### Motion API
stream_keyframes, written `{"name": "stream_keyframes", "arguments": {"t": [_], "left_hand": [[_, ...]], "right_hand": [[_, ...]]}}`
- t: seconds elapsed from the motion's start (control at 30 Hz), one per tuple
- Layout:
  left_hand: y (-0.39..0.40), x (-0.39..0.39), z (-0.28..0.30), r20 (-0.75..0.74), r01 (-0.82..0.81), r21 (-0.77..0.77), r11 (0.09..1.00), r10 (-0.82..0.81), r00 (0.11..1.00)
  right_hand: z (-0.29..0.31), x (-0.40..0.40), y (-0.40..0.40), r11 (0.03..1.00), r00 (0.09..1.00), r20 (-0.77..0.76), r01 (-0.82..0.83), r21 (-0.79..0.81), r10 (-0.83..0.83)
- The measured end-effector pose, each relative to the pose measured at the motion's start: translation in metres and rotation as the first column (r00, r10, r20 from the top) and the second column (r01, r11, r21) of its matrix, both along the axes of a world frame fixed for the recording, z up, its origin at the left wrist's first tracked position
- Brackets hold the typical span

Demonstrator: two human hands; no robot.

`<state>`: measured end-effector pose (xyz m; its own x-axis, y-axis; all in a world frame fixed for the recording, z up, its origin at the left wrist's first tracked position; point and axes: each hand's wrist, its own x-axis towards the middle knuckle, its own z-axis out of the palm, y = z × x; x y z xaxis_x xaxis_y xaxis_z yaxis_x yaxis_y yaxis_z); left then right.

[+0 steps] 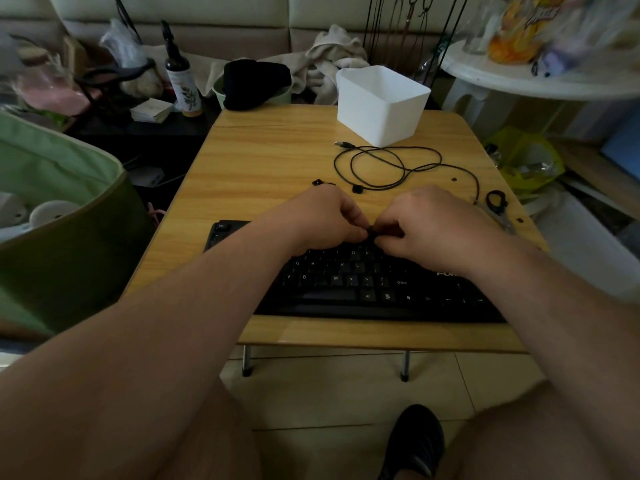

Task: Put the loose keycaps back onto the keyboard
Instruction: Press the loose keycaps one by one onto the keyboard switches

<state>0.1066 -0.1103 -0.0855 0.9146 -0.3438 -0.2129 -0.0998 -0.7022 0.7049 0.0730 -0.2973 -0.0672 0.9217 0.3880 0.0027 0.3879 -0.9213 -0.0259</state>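
a low wooden folding table [263, 157] carries a black keyboard [349, 289] at its near edge. farther back lie a coiled black cable [384, 168], two loose keycaps [356, 189], scissors [497, 206] and a white bin [381, 105].

Both forearms are bare, no sleeves reaching the wrists; left hand [322, 216] and right hand [433, 223] wear no rings; a black shoe [415, 441] covers one foot.

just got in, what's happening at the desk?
A person is refitting keys on a black computer keyboard on a small wooden folding table. Left hand and right hand meet over its upper rows, pinching a small black keycap. Two more loose black keycaps lie behind the hands, near a coiled black cable.
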Motion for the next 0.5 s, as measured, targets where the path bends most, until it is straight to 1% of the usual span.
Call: {"name": "stream_keyframes", "arguments": {"t": [0.1,0.13,0.27,0.5], "left_hand": [[0.000,0.000,0.001,-0.017,-0.006,-0.012,1.000,0.006,1.000],[0.000,0.000,0.001,-0.021,-0.008,-0.012,1.000,0.008,1.000],[0.000,0.002,-0.001,-0.012,-0.004,-0.007,1.000,0.004,1.000],[0.000,0.002,-0.001,0.002,0.004,0.008,1.000,-0.004,1.000]], "right_hand": [[0.010,-0.001,-0.011,0.991,1.000,0.010,0.022,0.130,-0.023],[0.012,-0.002,-0.013,0.988,1.000,-0.004,0.025,0.151,-0.024],[0.009,-0.007,-0.008,0.995,0.997,-0.074,0.005,0.103,0.002],[0.005,-0.004,0.003,1.000,0.998,-0.065,0.024,0.006,-0.023]]}}
